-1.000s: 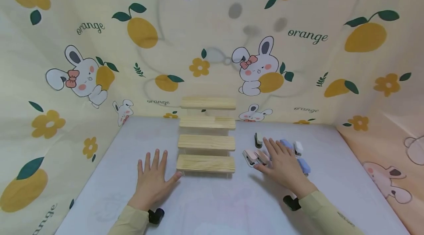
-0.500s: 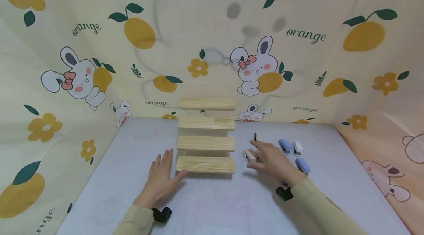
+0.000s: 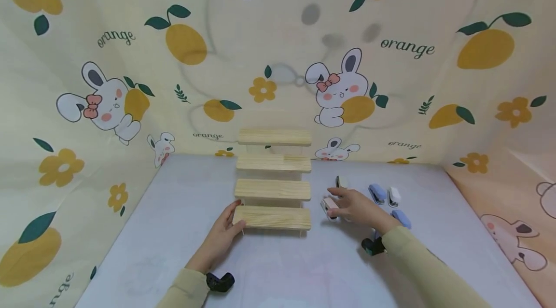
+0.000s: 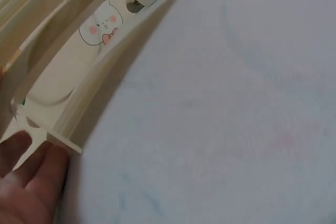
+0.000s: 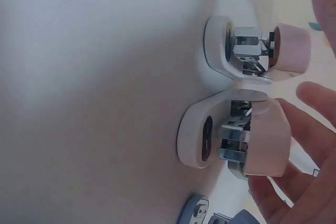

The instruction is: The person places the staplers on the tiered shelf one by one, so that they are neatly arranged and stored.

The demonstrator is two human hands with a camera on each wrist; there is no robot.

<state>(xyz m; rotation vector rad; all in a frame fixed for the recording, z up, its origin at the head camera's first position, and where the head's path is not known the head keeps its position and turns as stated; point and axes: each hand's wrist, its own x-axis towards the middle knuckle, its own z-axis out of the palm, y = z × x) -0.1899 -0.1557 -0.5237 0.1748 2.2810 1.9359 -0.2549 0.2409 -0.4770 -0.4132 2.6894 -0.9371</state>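
Pale tabletop [image 3: 269, 269]: left hand [image 3: 218, 237] holds wooden rack [image 3: 273, 217], right hand [image 3: 362, 210] at pink stapler [image 5: 269, 141].

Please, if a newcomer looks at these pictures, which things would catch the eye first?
Probably the cream backdrop, printed with rabbits and the word orange, behind the table. Next, the four-step wooden shelf in the middle of the head view, with the left grip at its lowest step's left end. Then two pink staplers right of the shelf, with the right grip at them.
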